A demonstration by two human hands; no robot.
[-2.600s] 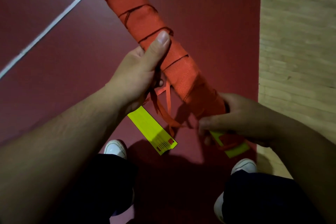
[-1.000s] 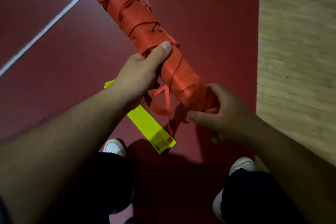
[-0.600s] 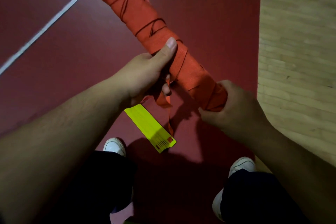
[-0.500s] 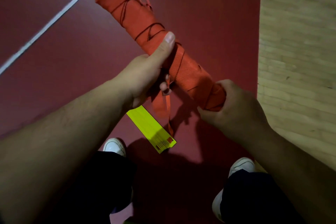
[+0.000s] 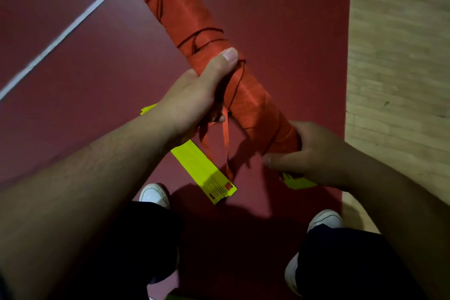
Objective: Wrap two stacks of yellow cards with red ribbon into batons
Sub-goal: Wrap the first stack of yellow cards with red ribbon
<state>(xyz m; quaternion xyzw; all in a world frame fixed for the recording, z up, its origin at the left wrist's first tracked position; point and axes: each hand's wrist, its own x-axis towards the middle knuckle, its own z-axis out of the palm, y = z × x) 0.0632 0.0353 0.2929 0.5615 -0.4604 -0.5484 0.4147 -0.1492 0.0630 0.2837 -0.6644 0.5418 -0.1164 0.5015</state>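
Progress: baton point(image 5: 194, 31) mostly wrapped | left hand point(image 5: 192, 102) clamped round its middle | right hand point(image 5: 314, 153) gripped its near end | ribbon tail point(image 5: 226, 143) hung beneath it | other cards point(image 5: 202, 170) lay below baton, unwrapped

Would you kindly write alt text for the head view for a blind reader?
Both hands grip a baton wrapped in red ribbon, slanted above a red floor: the left hand at mid-shaft, the right hand at its near end. Loose ribbon tails hang down; yellow cards show below.
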